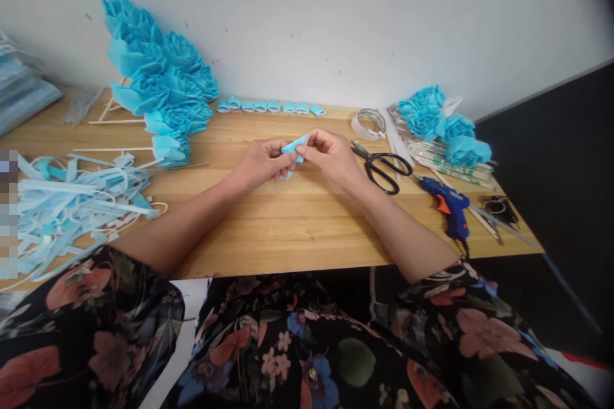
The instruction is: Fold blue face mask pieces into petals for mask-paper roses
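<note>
Over the middle of the wooden table, my left hand (268, 161) and my right hand (329, 152) meet around a small light-blue piece of fabric (298, 144). It looks like mask material and is partly folded. Both thumbs and fingers pinch it, and part of it hangs below my left fingers. Beyond my hands, several small folded blue pieces (260, 106) form a row by the wall. Closest to my right hand lie black-handled scissors (384, 166), with a roll of clear tape (368, 123) behind them.
Blue fabric flowers on sticks (158, 64) rise at the back left, above a heap of cut strips (81, 204). More blue flowers (432, 115) lie on wrapped packets at the right. A blue glue gun (448, 201) rests by the table's (268, 236) right end.
</note>
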`<state>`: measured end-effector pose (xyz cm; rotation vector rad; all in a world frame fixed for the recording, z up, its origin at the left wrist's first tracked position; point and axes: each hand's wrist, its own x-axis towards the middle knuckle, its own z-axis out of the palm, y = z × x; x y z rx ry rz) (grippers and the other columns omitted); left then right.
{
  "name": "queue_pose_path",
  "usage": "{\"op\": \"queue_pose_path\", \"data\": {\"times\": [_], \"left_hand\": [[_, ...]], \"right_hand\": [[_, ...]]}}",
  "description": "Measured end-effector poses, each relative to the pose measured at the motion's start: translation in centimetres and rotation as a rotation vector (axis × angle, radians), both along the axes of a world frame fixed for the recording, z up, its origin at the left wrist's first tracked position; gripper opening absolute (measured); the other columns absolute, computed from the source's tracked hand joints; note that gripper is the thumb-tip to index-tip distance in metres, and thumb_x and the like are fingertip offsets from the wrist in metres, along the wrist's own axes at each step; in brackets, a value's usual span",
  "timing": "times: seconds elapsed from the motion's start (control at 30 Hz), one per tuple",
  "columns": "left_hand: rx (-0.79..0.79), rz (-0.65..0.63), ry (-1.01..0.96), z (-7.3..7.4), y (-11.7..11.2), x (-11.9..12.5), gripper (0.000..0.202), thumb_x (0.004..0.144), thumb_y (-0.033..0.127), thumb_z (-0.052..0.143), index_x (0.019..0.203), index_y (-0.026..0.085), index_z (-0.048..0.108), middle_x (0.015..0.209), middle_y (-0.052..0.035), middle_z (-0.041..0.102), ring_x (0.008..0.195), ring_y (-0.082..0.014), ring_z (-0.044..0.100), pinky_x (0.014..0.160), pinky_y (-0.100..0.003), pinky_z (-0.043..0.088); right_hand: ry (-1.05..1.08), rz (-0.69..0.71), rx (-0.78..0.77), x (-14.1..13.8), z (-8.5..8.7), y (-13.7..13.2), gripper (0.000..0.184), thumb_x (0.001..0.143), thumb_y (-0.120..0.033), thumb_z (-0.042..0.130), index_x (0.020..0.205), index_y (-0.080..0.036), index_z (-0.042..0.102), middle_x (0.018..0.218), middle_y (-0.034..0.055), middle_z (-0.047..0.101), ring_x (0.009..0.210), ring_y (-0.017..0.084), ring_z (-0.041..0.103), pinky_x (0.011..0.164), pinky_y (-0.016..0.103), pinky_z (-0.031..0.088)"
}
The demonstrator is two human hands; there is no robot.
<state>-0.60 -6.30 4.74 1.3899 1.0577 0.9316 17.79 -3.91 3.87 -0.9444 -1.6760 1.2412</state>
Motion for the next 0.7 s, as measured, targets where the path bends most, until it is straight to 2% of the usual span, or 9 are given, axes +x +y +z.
{"op": "queue_pose_path", "data": {"times": [0.2,0.37,0.53,0.7], "left_hand": [[0.01,-0.02,-0.006,-0.37,0.12,-0.18,0.018,0.089,0.025,0.068,0.075,0.014,0.065,0.063,-0.0007,0.067,0.051,-0.0063,0.057,0.049,-0.017,0.044],[-0.012,-0.017,-0.007,-0.48,0.25,-0.32,0.022,0.09,0.028,0.069,0.074,0.014,0.065,0.064,-0.0015,0.069,0.051,-0.0066,0.057,0.049,-0.018,0.045],[-0.044,0.007,-0.008,-0.27,0.16,-0.24,0.02,0.091,0.02,0.064,0.072,0.014,0.063,0.064,-0.0012,0.068,0.049,-0.006,0.056,0.048,-0.018,0.043],[-0.05,0.006,-0.017,-0.25,0.13,-0.25,0.019,0.09,0.021,0.065,0.072,0.014,0.062,0.064,-0.0011,0.069,0.047,-0.0059,0.055,0.047,-0.018,0.042]], "right_hand": [[-0.005,-0.043,0.032,0.03,-0.49,0.15,0.021,0.082,-0.039,0.075,0.081,-0.021,0.064,0.073,-0.0028,0.06,0.071,0.013,0.055,0.07,0.029,0.047],[0.013,-0.061,0.086,0.08,-0.57,0.35,0.017,0.082,-0.036,0.073,0.088,-0.022,0.065,0.078,-0.0019,0.063,0.074,0.013,0.057,0.07,0.029,0.048],[-0.07,-0.169,0.281,0.02,-0.61,0.25,0.01,0.084,-0.03,0.07,0.087,-0.021,0.068,0.08,-0.0013,0.067,0.073,0.013,0.059,0.067,0.028,0.048],[-0.218,-0.222,0.529,0.13,-0.87,0.1,0.006,0.089,-0.027,0.067,0.089,-0.023,0.072,0.086,0.0008,0.071,0.078,0.015,0.062,0.07,0.03,0.051]]}}
